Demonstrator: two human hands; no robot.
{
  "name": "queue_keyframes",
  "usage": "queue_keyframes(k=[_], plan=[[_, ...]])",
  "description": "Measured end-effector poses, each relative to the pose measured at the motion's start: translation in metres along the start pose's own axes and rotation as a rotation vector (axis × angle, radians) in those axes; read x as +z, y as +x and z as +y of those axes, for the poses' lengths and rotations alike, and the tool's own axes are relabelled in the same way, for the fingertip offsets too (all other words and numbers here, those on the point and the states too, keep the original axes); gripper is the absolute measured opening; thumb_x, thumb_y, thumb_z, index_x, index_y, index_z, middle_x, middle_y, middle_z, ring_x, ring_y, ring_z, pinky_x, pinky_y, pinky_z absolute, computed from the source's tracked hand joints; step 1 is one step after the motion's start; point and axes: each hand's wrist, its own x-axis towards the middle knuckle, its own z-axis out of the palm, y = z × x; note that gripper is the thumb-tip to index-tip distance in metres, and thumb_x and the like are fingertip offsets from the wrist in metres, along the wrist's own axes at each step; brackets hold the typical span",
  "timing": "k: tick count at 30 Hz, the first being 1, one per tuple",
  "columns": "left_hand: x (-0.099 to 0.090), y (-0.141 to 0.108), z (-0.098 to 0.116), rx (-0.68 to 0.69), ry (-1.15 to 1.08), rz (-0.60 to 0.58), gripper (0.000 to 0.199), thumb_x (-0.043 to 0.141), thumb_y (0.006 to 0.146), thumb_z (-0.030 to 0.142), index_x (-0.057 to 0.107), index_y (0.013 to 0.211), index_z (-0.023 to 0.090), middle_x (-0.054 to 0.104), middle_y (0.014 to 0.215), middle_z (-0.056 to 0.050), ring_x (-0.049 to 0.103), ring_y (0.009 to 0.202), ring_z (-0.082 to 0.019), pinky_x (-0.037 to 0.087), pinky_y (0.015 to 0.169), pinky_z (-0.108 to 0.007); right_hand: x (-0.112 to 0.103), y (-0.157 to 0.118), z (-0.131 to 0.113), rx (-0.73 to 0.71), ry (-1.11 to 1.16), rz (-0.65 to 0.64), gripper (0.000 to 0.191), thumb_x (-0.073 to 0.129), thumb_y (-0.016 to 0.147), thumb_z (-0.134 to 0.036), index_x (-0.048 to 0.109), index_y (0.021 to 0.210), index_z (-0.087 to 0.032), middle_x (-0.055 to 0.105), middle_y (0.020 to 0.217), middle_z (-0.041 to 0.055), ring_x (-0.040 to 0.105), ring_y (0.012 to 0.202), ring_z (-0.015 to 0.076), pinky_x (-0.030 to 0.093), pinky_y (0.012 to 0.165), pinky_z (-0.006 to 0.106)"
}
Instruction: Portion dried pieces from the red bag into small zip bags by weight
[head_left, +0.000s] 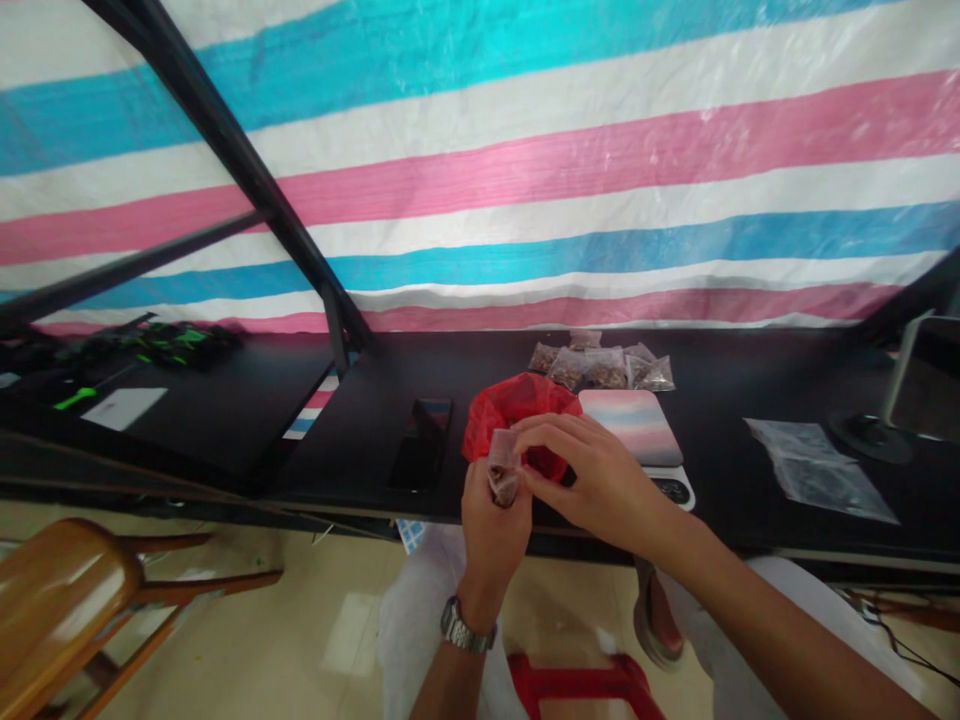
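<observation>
My left hand (496,530), with a metal watch at the wrist, is closed around a small clear plastic bag (504,468) with brown bits at its bottom. Thumb and fingers of my right hand (581,470) pinch at the bag's upper right edge. Just behind both hands sits an open red plastic bag (514,395); its inside is mostly hidden by them. A kitchen scale (630,428) with a shiny top plate stands to the right, partly behind my right forearm. Several filled small bags (604,368) lie together at the back of the black table (720,380).
A dark phone (420,445) lies left of the red bag. Flat clear plastic bags (821,470) rest at the right, near a monitor stand (870,435). A wooden chair (67,610) stands at lower left, a red stool (585,685) below. Striped sheeting (562,180) hangs behind.
</observation>
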Motion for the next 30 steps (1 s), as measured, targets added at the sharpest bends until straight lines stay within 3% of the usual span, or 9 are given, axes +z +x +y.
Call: queue_keyframes(k=[7, 10, 14, 18, 21, 23, 26, 28, 30], plan=[[-0.002, 0.001, 0.004, -0.045, -0.011, -0.013, 0.016, 0.073, 0.086, 0.031, 0.068, 0.096, 0.02, 0.069, 0.085, -0.002, 0.064, 0.075, -0.018, 0.053, 0.071, -0.03, 0.005, -0.003, 0.007, -0.164, -0.159, 0.084, 0.012, 0.064, 0.105, -0.025, 0.073, 0.114, -0.024, 0.079, 0.13, 0.0059, 0.074, 0.102, 0.0226, 0.05, 0.091, 0.038], [-0.003, 0.002, 0.007, -0.013, -0.023, 0.012, 0.017, 0.073, 0.088, 0.032, 0.067, 0.099, 0.02, 0.071, 0.091, -0.004, 0.067, 0.081, -0.018, 0.055, 0.077, -0.031, 0.01, 0.001, 0.017, -0.006, -0.157, 0.185, 0.011, 0.066, 0.104, -0.026, 0.073, 0.112, -0.025, 0.08, 0.125, 0.0072, 0.074, 0.108, 0.0247, 0.052, 0.092, 0.039], [-0.005, 0.003, 0.012, 0.029, -0.07, 0.045, 0.019, 0.073, 0.09, 0.033, 0.065, 0.102, 0.02, 0.071, 0.09, -0.003, 0.07, 0.078, -0.016, 0.057, 0.074, -0.028, 0.018, 0.005, 0.035, 0.259, -0.152, 0.072, 0.009, 0.071, 0.099, -0.024, 0.075, 0.106, -0.024, 0.081, 0.115, 0.0088, 0.074, 0.111, 0.0297, 0.053, 0.099, 0.046], [-0.006, 0.0, 0.018, 0.068, -0.125, 0.067, 0.021, 0.076, 0.089, 0.034, 0.064, 0.099, 0.02, 0.069, 0.085, -0.001, 0.07, 0.072, -0.015, 0.058, 0.069, -0.026, 0.016, 0.002, 0.031, 0.243, 0.062, 0.052, 0.019, 0.073, 0.097, -0.024, 0.075, 0.116, -0.024, 0.074, 0.137, 0.0104, 0.064, 0.133, 0.0289, 0.044, 0.117, 0.05], [-0.005, -0.004, 0.018, 0.051, -0.174, -0.051, 0.022, 0.076, 0.09, 0.036, 0.062, 0.097, 0.021, 0.07, 0.084, -0.001, 0.07, 0.071, -0.015, 0.058, 0.068, -0.026, 0.01, -0.001, 0.016, 0.181, 0.339, -0.075, 0.012, 0.073, 0.098, -0.027, 0.076, 0.109, -0.025, 0.08, 0.122, 0.0047, 0.071, 0.116, 0.0227, 0.051, 0.108, 0.041], [-0.005, -0.008, 0.016, 0.053, -0.184, -0.152, 0.026, 0.078, 0.09, 0.036, 0.063, 0.104, 0.021, 0.072, 0.094, -0.004, 0.073, 0.081, -0.017, 0.06, 0.074, -0.029, 0.004, -0.002, 0.014, 0.222, 0.448, -0.084, 0.008, 0.071, 0.098, -0.03, 0.076, 0.1, -0.024, 0.081, 0.107, 0.0034, 0.073, 0.102, 0.0207, 0.055, 0.095, 0.036], [-0.007, -0.011, 0.011, 0.137, -0.137, -0.233, 0.045, 0.08, 0.088, 0.035, 0.06, 0.127, 0.023, 0.072, 0.117, -0.009, 0.073, 0.099, -0.021, 0.06, 0.087, -0.034, -0.009, -0.006, 0.032, 0.373, 0.522, 0.053, 0.02, 0.066, 0.098, -0.04, 0.072, 0.095, -0.022, 0.078, 0.089, 0.003, 0.071, 0.081, 0.019, 0.056, 0.077, 0.033], [-0.008, -0.012, 0.008, 0.228, -0.101, -0.243, 0.051, 0.076, 0.091, 0.034, 0.056, 0.137, 0.024, 0.069, 0.12, -0.009, 0.07, 0.093, -0.019, 0.058, 0.086, -0.034, -0.023, -0.011, 0.057, 0.477, 0.525, 0.178, 0.029, 0.069, 0.094, -0.051, 0.07, 0.095, -0.021, 0.077, 0.081, 0.0025, 0.07, 0.074, 0.0192, 0.055, 0.072, 0.033], [-0.009, -0.011, 0.006, 0.295, -0.082, -0.26, 0.044, 0.069, 0.096, 0.031, 0.054, 0.137, 0.024, 0.067, 0.115, -0.007, 0.064, 0.083, -0.016, 0.056, 0.08, -0.032, -0.038, -0.018, 0.084, 0.59, 0.472, 0.353, 0.035, 0.072, 0.088, -0.057, 0.068, 0.089, -0.022, 0.078, 0.083, 0.0047, 0.072, 0.077, 0.0216, 0.055, 0.074, 0.034]])
